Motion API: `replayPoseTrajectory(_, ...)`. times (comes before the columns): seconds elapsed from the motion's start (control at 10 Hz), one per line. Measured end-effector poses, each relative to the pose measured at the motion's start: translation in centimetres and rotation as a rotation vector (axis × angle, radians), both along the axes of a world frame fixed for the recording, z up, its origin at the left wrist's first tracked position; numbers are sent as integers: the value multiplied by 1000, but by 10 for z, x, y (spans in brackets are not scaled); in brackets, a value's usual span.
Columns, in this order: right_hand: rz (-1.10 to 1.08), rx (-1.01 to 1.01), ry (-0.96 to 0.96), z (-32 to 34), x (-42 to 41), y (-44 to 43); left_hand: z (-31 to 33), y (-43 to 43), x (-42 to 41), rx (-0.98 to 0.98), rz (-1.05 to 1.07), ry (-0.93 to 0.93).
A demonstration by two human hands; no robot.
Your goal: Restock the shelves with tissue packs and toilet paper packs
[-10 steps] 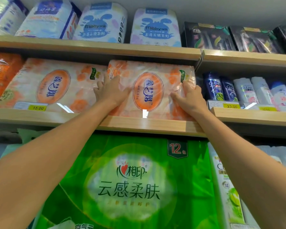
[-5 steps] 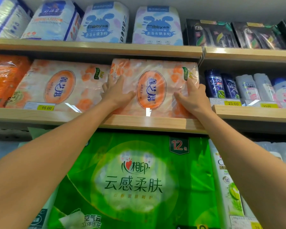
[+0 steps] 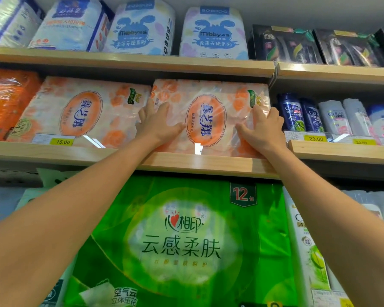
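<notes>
An orange-and-white toilet paper pack [image 3: 205, 100] with an orange oval label stands on the middle wooden shelf [image 3: 200, 163]. My left hand [image 3: 159, 124] lies flat against its left front face, fingers spread. My right hand [image 3: 263, 127] presses its right front edge, fingers curled round the corner. A matching orange pack [image 3: 82, 111] stands directly to its left, touching it. A big green tissue pack [image 3: 186, 244] fills the shelf below, between my forearms.
Dark blue and white shampoo bottles [image 3: 315, 115] stand right of the pack on the neighbouring shelf. Blue-and-white Mibby packs [image 3: 212, 33] and dark boxes [image 3: 284, 45] line the top shelf. A bright orange pack [image 3: 7, 100] sits far left. Price tags [image 3: 62, 141] edge the shelf.
Both hands stay on the right orange pack, which has settled a little deeper and more upright on the shelf. The view has shifted slightly.
</notes>
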State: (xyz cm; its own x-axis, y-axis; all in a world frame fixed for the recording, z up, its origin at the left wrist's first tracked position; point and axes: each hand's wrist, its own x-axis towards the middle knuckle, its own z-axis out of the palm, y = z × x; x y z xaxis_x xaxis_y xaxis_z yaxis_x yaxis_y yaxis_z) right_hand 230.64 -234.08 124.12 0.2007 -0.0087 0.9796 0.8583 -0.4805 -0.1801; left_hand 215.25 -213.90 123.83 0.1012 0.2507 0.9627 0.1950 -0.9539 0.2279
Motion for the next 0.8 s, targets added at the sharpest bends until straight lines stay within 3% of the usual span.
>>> replayPoseTrajectory(0.3, -80, 28, -209, -5, -9, 0, -7, -8, 1, 139, 143, -24)
replayPoseTrajectory(0.5, 40, -62, -224, -26, -28, -2, -32, -24, -2, 145, 62, -35)
replayPoseTrajectory(0.8, 260, -178, -94, -75, -49, -9, -84, -53, -12, 55, -114, -2)
